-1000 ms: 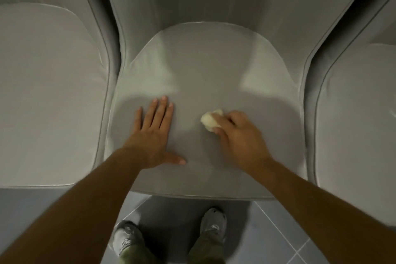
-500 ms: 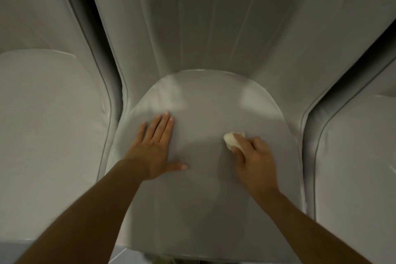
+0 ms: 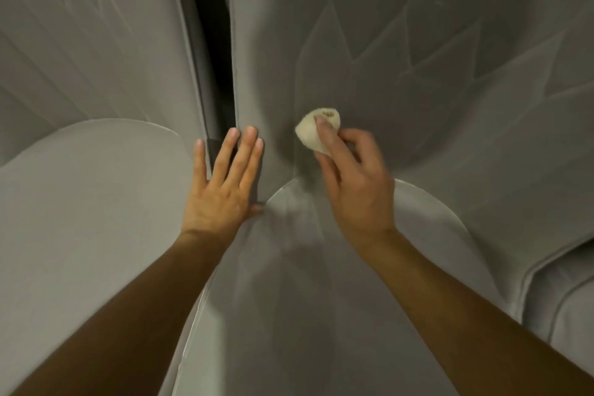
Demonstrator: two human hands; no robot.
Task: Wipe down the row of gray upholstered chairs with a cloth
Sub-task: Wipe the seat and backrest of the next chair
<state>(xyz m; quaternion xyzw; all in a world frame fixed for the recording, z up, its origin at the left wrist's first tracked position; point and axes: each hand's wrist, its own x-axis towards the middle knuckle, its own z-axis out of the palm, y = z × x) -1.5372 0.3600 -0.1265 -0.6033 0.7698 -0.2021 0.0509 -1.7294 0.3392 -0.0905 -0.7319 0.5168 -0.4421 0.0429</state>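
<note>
Head view: no readable writing. Right hand (image 3: 356, 183) pinches balled cream cloth (image 3: 311, 130) against creased gray chair backrest (image 3: 418, 74); left hand (image 3: 221, 190) lies flat, fingers straight, beside it.

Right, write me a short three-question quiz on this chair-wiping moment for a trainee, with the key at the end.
1. True or false: the left hand lies flat with straight fingers and holds nothing.
2. The right hand holds the bunched cloth at:
A. the left chair's seat
B. the middle chair's backrest
C. the floor
3. Which hand's fingers lie across the lower end of the dark gap between two chairs?

Key: 1 true; 2 B; 3 the left hand.
</note>
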